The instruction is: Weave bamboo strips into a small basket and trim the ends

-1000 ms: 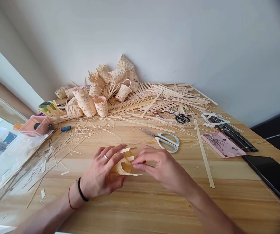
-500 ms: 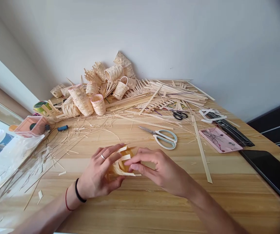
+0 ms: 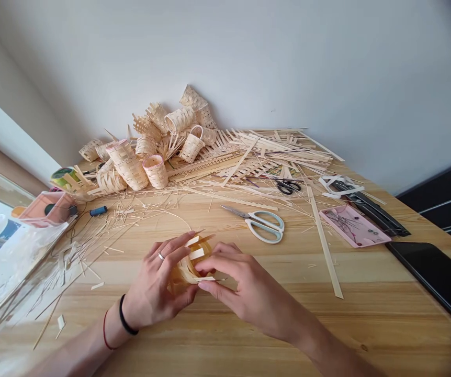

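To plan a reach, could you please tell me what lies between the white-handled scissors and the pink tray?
The head view shows a long flat bamboo strip between the white-handled scissors and the pink tray.

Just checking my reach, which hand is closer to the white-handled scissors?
Right. Your right hand is in front of the white-handled scissors, not touching them. Your left hand is farther off to their left, and both are at the unfinished bamboo basket.

Golden bamboo weave (open crisscross strips)
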### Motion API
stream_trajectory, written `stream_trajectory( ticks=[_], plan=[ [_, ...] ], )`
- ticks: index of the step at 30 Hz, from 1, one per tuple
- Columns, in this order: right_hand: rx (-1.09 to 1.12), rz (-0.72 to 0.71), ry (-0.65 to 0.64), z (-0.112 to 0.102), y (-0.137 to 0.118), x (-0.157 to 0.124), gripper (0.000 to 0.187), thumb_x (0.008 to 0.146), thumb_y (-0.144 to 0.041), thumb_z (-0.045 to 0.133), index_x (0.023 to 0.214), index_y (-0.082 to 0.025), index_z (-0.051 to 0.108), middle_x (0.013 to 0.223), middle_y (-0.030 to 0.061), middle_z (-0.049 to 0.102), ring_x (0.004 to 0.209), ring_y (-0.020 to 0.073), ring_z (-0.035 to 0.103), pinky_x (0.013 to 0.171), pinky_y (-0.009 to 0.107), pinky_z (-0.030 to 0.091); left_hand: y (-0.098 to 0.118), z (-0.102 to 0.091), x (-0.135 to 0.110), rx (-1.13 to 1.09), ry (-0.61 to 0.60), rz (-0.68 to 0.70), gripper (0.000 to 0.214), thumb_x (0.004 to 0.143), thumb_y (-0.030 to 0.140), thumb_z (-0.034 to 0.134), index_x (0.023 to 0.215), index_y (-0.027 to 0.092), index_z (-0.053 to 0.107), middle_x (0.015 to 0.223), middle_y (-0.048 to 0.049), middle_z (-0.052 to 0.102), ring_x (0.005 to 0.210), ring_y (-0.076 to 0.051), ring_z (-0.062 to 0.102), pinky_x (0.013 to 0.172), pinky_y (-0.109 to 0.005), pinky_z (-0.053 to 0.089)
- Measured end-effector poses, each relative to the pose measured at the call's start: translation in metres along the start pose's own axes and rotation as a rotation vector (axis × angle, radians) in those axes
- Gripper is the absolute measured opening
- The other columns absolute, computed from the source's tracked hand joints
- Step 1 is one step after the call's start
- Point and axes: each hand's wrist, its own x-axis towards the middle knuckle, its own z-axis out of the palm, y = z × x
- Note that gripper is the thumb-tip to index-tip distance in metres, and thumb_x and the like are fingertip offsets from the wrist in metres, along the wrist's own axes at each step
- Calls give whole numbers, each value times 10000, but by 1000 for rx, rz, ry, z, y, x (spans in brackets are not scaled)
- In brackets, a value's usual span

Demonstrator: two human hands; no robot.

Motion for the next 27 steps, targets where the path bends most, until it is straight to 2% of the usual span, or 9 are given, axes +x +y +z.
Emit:
stream_trajectory(
  ticks=[7, 14, 17, 20, 23, 25, 27],
  plan=[
    [20, -44, 122, 8, 1, 0, 205, 925, -38, 743, 1041, -205, 766, 952, 38, 771, 953, 222, 672, 914, 360, 547, -1, 1, -3, -27, 10, -31, 651, 891, 227, 758, 1434, 203, 399, 1544, -275, 559, 1415, -345, 595, 1056, -487, 520],
    [-4, -150, 53, 9, 4, 1, 196, 1018, -144, 692, 1190, -202, 767, 1080, 59, 808, 999, 244, 647, 961, 416, 538, 0, 2, -7, -178, 20, -112, 628, 911, 217, 744, 1427, 227, 387, 1568, -268, 525, 1479, -358, 533, 1105, -542, 516],
    [-27, -190, 43, 6, 2, 1, 276, 1044, -164, 652, 1307, -211, 718, 1153, 80, 783, 1070, 256, 642, 987, 423, 554, 1, 1, -8, -254, 24, -173, 649, 913, 218, 762, 1444, 243, 389, 1591, -250, 501, 1504, -365, 501, 1147, -569, 496],
    [-49, -198, 165, -1, 1, -1, 434, 1031, -209, 681, 1454, -258, 599, 1271, 93, 714, 1178, 261, 636, 1041, 428, 555, 0, -2, -8, -463, 30, -317, 688, 919, 269, 780, 1479, 269, 380, 1613, -216, 480, 1499, -376, 498, 1182, -604, 469],
    [-63, -139, 285, -7, 5, -2, 497, 996, -288, 745, 1459, -308, 564, 1319, 87, 667, 1238, 275, 630, 1083, 447, 551, -3, -4, -6, -841, 59, -466, 529, 964, 349, 737, 1387, 300, 423, 1597, -175, 506, 1383, -356, 612, 1107, -580, 548],
    [-63, -114, 260, -6, 10, -3, 587, 954, -376, 800, 1478, -323, 541, 1374, 97, 636, 1305, 302, 608, 1128, 477, 536, -6, -4, -5, -1035, 75, -524, 435, 982, 406, 705, 1321, 297, 455, 1551, -156, 553, 1309, -343, 661, 1052, -559, 589],
    [-57, -110, 192, 0, 15, -3, 754, 901, -435, 846, 1545, -339, 468, 1467, 109, 579, 1396, 318, 556, 1186, 493, 504, -8, -3, -5, -1126, 98, -567, 400, 979, 438, 698, 1282, 284, 487, 1503, -141, 592, 1302, -341, 655, 1042, -546, 595]
  ],
)
